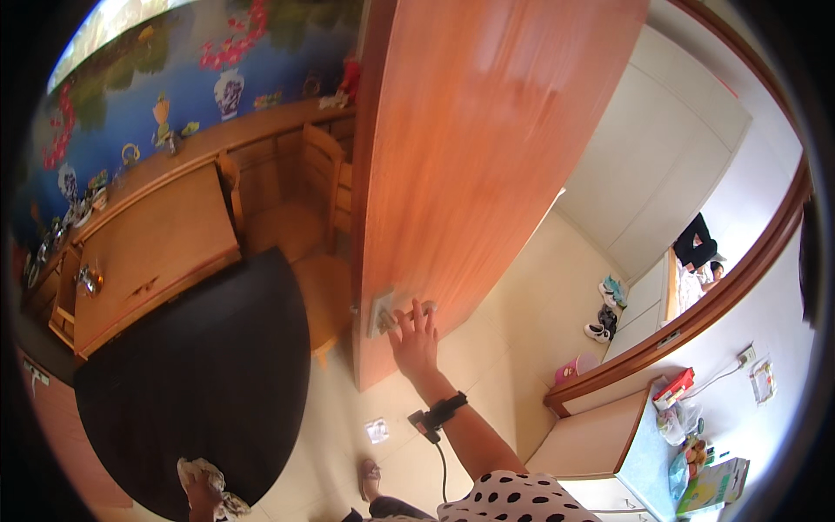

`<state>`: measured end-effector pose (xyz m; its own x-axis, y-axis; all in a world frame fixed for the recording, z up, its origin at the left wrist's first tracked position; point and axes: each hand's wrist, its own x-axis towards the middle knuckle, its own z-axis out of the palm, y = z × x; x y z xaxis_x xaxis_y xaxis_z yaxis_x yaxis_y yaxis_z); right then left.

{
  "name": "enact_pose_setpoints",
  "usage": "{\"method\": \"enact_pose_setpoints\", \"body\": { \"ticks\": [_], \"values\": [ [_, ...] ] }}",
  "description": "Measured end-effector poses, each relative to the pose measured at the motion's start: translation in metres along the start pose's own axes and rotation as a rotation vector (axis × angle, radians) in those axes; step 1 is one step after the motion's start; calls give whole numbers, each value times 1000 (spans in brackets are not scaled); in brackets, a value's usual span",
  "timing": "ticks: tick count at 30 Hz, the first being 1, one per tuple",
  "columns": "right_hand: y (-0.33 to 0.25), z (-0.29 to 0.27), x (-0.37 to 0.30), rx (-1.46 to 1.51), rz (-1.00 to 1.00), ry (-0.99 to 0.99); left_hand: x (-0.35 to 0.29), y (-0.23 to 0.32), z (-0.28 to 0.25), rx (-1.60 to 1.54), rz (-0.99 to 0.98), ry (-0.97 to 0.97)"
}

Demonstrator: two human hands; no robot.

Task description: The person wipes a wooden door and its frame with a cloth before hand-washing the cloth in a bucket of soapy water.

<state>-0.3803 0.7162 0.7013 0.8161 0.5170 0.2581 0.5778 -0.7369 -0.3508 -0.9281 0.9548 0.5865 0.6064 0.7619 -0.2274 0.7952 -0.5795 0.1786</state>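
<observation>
Centrally, the right grip, fingers spread and holding nothing, presses flat against the wooden door, fingertips touching its metal latch plate. Left of the grip stands a wooden chair; beyond it, a bench.

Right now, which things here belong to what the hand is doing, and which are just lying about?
In hand:
right hand on the door handle
wooden door

Lying about:
shoes on the floor
pink cup
black round table
wooden chair
scrap of paper
</observation>
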Motion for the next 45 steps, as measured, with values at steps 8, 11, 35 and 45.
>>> {"method": "enact_pose_setpoints", "body": {
  "ticks": [8, 11, 35, 45],
  "values": [
    [-11, 24, -77, 91, -40, 37, -40, 35, -46, -907, 169, 78],
    [-16, 63, -138, 36, -214, -176, -82, 57, -75, -1593, 333, -237],
    [-248, 73, -385, 425, -1309, -692, -345, -136, -52, -1017, 27, 140],
    [-404, 176, -423, 262, -1417, -918, -446, -208, -11, -905, -398, 321]
  ]
}}
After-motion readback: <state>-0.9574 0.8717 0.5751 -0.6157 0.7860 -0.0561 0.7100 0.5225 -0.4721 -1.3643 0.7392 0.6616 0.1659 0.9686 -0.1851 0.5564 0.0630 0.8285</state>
